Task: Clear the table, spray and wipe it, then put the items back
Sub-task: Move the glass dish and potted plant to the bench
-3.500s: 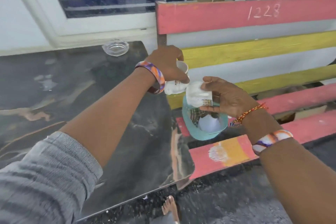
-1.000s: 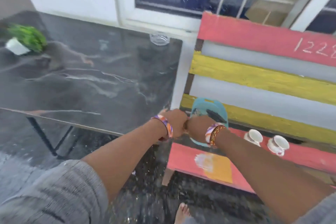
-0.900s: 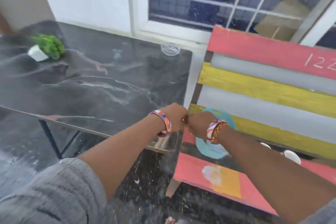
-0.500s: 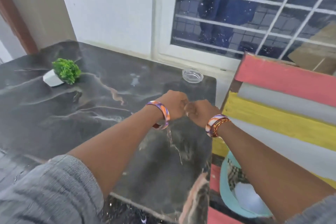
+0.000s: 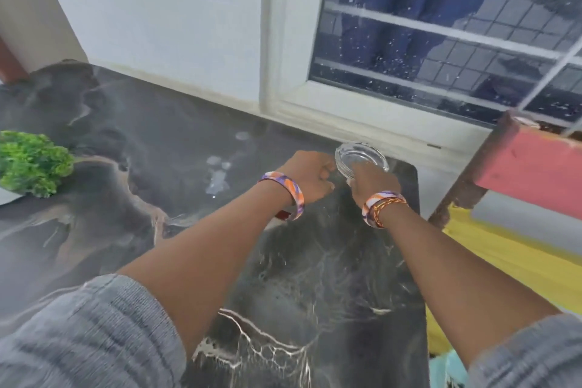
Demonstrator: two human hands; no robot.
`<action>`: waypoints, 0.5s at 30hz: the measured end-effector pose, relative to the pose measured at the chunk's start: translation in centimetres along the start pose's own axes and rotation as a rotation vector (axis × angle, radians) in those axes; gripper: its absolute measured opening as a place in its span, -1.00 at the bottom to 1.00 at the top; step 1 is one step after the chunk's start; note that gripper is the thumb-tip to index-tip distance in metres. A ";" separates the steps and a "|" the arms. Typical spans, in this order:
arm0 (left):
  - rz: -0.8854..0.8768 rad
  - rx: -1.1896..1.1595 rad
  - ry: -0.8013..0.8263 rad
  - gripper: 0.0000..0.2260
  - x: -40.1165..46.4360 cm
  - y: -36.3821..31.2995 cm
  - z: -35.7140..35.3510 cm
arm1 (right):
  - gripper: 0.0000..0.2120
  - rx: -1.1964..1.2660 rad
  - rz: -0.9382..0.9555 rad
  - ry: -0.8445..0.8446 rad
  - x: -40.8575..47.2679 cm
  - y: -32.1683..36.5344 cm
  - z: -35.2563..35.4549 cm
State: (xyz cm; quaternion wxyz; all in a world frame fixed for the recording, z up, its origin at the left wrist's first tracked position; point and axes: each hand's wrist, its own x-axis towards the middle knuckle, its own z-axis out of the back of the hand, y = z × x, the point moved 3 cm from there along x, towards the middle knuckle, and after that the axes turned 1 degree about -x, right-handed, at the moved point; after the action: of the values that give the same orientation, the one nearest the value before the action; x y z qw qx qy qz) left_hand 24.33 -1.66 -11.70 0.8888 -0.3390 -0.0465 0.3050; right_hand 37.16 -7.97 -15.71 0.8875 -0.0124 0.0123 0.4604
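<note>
A clear glass ashtray (image 5: pixel 362 153) sits at the far right corner of the black marble table (image 5: pixel 132 142). My right hand (image 5: pixel 373 181) is at its near rim, with the fingers curled onto the glass; the fingertips are hidden behind the hand. My left hand (image 5: pixel 310 175) is a loose fist just left of the ashtray, almost touching it, with nothing visible in it. A small green plant (image 5: pixel 31 164) in a white pot stands at the table's left edge.
A pink, grey and yellow slatted bench (image 5: pixel 532 167) stands right of the table. A teal tray (image 5: pixel 447 372) shows at the bottom right corner. Behind the table are a white wall and a barred window (image 5: pixel 441 41). Pale smudges (image 5: pixel 217 173) mark the tabletop.
Both hands have moved from the bench and tray over the table to the far right corner. My right hand now meets the ashtray. The view has swung left and up.
</note>
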 end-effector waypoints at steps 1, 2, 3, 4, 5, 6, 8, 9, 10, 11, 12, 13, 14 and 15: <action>0.010 -0.010 0.001 -0.68 0.2 0.6 0.4 | -0.67 -0.023 -0.008 -0.015 0.3 0.3 -0.1; 0.019 -0.015 0.003 -0.66 0.4 1.1 0.8 | -0.68 -0.036 -0.026 -0.029 0.5 0.6 -0.2; 0.020 -0.017 0.002 -0.66 0.5 1.6 1.2 | -0.68 -0.033 -0.057 -0.038 0.4 0.8 -0.2; 0.019 -0.015 0.000 -0.66 0.4 2.1 1.8 | -0.69 -0.018 -0.092 -0.042 0.4 1.0 -0.2; 0.018 -0.010 -0.005 -0.66 0.2 2.8 2.6 | -0.71 0.003 -0.124 -0.052 0.3 1.3 -0.1; 0.018 -0.008 -0.014 -0.66 -0.2 3.3 3.3 | -0.72 0.025 -0.150 -0.071 0.0 1.6 0.1; 0.017 -0.012 -0.048 -0.66 -1.0 4.6 4.9 | -0.70 0.063 -0.173 -0.131 -0.7 2.5 0.7; 0.022 -0.009 -0.070 -0.66 -1.7 5.5 5.9 | -0.68 0.084 -0.174 -0.157 -1.1 3.3 1.1; 0.030 -0.005 -0.092 -0.65 -2.3 6.6 6.9 | -0.67 0.110 -0.169 -0.180 -1.6 4.4 1.5; 0.035 -0.001 -0.118 -0.65 -3.2 7.8 8.1 | -0.66 0.142 -0.160 -0.199 -2.1 5.8 1.9; 0.040 0.011 -0.142 -0.64 -4.0 9.0 9.3 | -0.65 0.175 -0.148 -0.219 -2.6 7.3 2.3; 0.046 0.042 -0.166 -0.64 -4.9 10.1 10.4 | -0.65 0.201 -0.136 -0.239 -3.2 8.7 2.7; 0.059 0.098 -0.190 -0.62 -6.1 11.6 11.8 | -0.64 0.220 -0.119 -0.253 -4.0 10.6 3.0; 0.079 0.173 -0.218 -0.60 -7.5 13.2 13.5 | -0.63 0.237 -0.103 -0.260 -4.8 12.9 3.3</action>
State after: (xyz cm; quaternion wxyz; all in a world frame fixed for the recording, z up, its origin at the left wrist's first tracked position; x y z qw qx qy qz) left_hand 7.61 9.44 -8.76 0.8916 -0.2274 -0.1031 0.3777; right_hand 23.87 -4.33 -12.38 0.8993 0.1513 -0.0490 0.4074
